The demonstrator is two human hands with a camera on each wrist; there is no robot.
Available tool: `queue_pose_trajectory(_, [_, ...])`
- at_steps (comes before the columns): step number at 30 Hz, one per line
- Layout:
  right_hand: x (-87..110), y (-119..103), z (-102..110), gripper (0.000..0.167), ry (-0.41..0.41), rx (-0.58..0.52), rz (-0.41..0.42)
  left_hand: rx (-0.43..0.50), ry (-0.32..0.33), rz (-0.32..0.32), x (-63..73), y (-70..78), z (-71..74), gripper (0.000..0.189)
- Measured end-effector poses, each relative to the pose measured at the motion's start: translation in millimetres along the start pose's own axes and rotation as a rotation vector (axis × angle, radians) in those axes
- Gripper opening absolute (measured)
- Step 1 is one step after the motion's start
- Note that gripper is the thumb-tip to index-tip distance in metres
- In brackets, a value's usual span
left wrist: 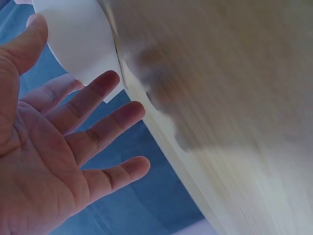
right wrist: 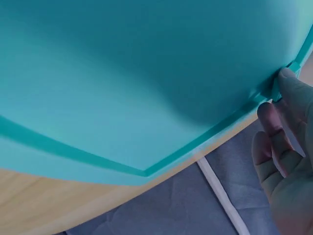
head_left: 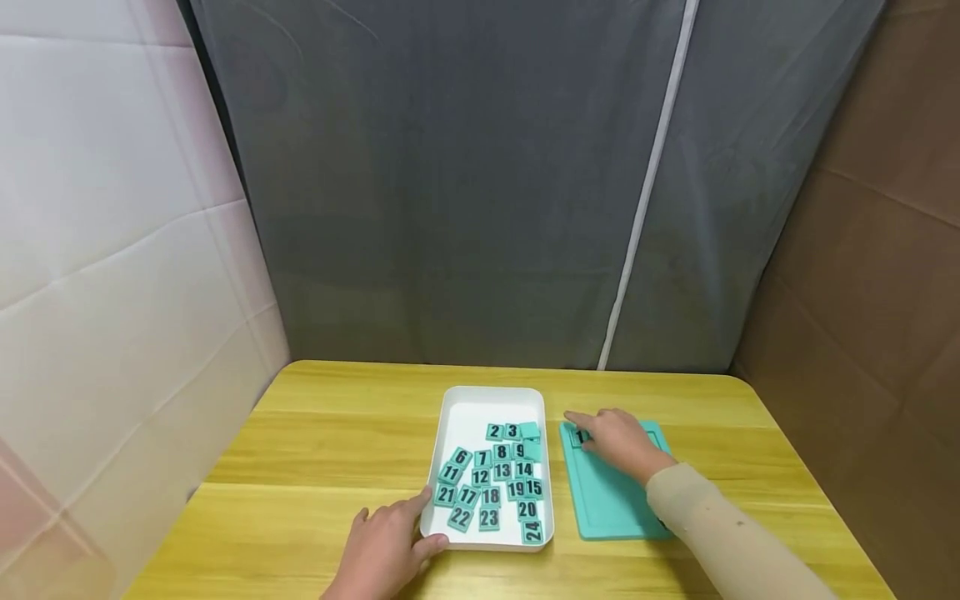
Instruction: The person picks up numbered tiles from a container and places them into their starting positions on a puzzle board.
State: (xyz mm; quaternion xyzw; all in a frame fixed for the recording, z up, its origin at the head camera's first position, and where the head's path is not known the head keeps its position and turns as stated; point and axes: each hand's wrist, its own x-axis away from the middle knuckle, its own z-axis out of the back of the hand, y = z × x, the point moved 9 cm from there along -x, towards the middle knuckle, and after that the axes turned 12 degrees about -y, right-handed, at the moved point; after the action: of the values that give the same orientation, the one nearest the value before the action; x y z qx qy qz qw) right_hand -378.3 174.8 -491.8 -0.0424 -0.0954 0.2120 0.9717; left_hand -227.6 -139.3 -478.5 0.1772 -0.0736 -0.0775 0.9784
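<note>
My left hand (head_left: 382,542) rests at the near left corner of a white tray (head_left: 468,408), index finger along its side and thumb by the front rim. Its fingers look relaxed and spread in the left wrist view. Teal number tiles (head_left: 502,472) with black figures lie in the tray, mostly face up. With my right hand (head_left: 618,440) I pinch the number 1 tile (head_left: 580,437) at the far left corner of a teal board (head_left: 611,500). In the right wrist view the thumb lies on this small tile (right wrist: 277,90) at the board's raised rim.
The tray and board stand side by side on a wooden table (head_left: 337,450). Behind the table hangs a grey curtain (head_left: 450,208) with a pale strip. White cloth (head_left: 112,250) stands on the left, brown cloth (head_left: 877,250) on the right.
</note>
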Motion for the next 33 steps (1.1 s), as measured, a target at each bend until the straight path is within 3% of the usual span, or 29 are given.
queue_pose_trajectory(12, [-3.8, -9, 1, 0.06, -0.029, 0.099, 0.011, 0.008, 0.012, -0.009, -2.8, 1.9, -1.5, 0.077])
queue_pose_trajectory(22, [-23.5, -4, 4, 0.064, 0.07, -0.127, -0.068, 0.038, -0.018, 0.005, -2.4, -0.5, -6.1, 0.08])
queue_pose_trajectory(33, [-32.8, -9, 7, 0.058, 0.126, -0.166, -0.13, 0.024, 0.044, -0.027, 1.8, -1.1, 0.0, 0.078])
